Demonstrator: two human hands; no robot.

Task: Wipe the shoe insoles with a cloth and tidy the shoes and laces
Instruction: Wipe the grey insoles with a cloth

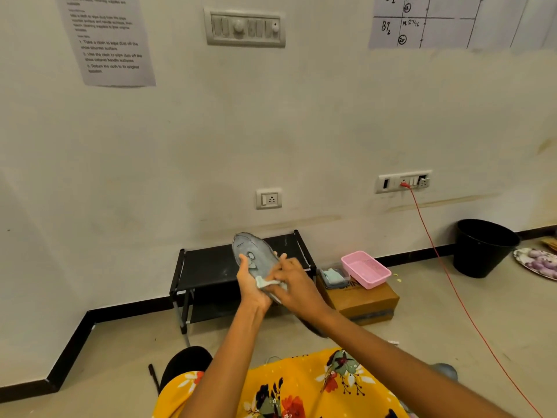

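Nearest, the left hand (250, 286) grips a flat grey insole (256, 260) by its lower end, tilted upright above the black shoe rack (211, 267). Against it, the right hand (297, 285) pinches a crumpled pale cloth (265, 282). Beyond, a pink plastic basket (366, 270) sits on a cardboard box (367, 303).

Cream wall (301, 131) with black skirting (72, 336), switch panels, taped papers (105, 40); beige floor (105, 357); black low rack (211, 267), black bin (482, 248) at right.
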